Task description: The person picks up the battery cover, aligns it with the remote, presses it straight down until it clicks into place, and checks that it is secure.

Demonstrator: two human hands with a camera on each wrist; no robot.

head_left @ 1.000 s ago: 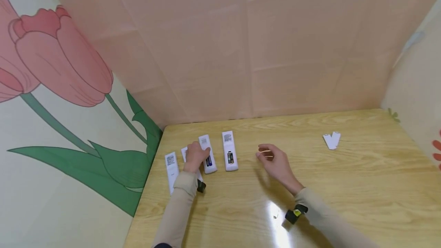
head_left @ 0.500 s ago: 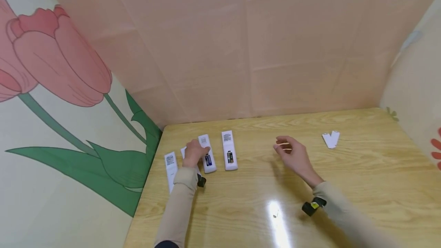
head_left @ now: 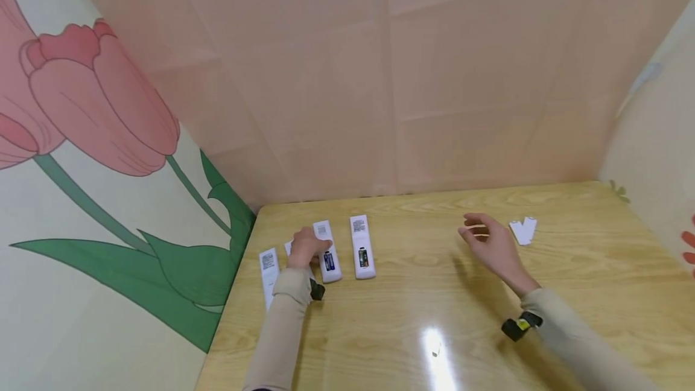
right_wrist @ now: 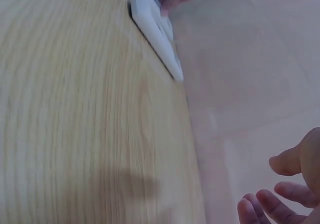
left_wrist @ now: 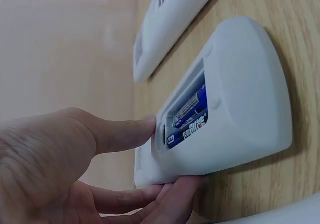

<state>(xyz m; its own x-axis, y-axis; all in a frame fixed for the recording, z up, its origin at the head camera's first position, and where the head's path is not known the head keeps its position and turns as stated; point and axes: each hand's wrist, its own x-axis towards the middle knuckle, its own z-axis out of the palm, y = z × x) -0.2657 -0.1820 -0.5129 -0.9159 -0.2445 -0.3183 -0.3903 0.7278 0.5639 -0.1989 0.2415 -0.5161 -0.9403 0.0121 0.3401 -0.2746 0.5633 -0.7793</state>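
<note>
My left hand (head_left: 305, 248) holds a white remote control (head_left: 333, 274) lying face down on the table. In the left wrist view, the thumb presses the edge by its uncovered battery compartment and the fingers lie along its side. Two blue AAA batteries (left_wrist: 189, 115) sit in that compartment. My right hand (head_left: 493, 251) is above the table at the right, fingers loosely bent and holding nothing. It is close to two white battery covers (head_left: 523, 232), which overlap in a V on the table.
Right of the held remote lies another uncovered remote (head_left: 360, 231) with batteries inside. A remote (head_left: 268, 267) lies at the far left, and one (head_left: 288, 248) is partly hidden under the left hand. A tiny piece (head_left: 435, 353) lies near the front of the wooden table (head_left: 402, 306).
My right hand has moved right across the table, from beside the rightmost remote to near the battery covers. The left hand stays on its remote.
</note>
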